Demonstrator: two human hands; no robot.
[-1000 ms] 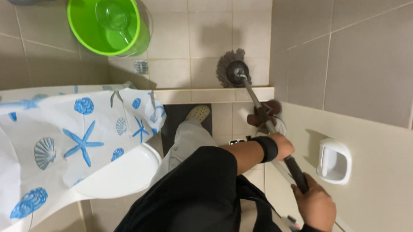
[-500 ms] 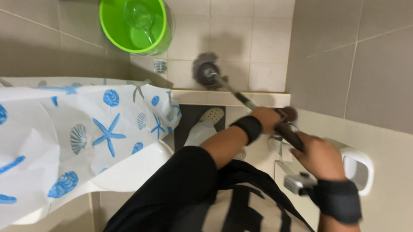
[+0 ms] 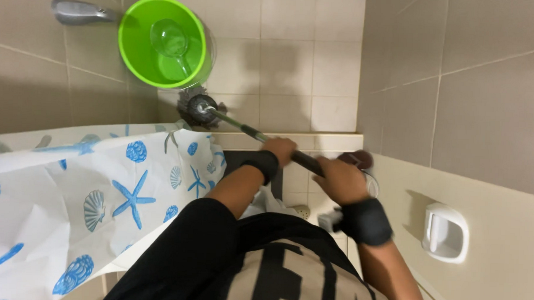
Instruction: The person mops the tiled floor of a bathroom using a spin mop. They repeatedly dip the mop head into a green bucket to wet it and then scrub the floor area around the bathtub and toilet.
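Observation:
Both my hands grip a long-handled scrub brush point(image 3: 232, 122). My left hand point(image 3: 280, 150) holds the shaft further along, wearing a black wristband. My right hand point(image 3: 340, 181) grips the handle end, also with a black wristband. The round bristle head point(image 3: 195, 108) presses on the tiled floor just below a green bucket point(image 3: 134, 51). A green scoop point(image 3: 171, 43) lies inside the bucket.
A white shower curtain point(image 3: 70, 202) with blue starfish and shells hangs at the left. A metal spout point(image 3: 76, 11) sticks out at top left. A white wall fixture point(image 3: 444, 232) sits at the right on beige tile.
The brush head has swept left across the floor toward the green bucket. My hands have slid up along the handle and the view has shifted right.

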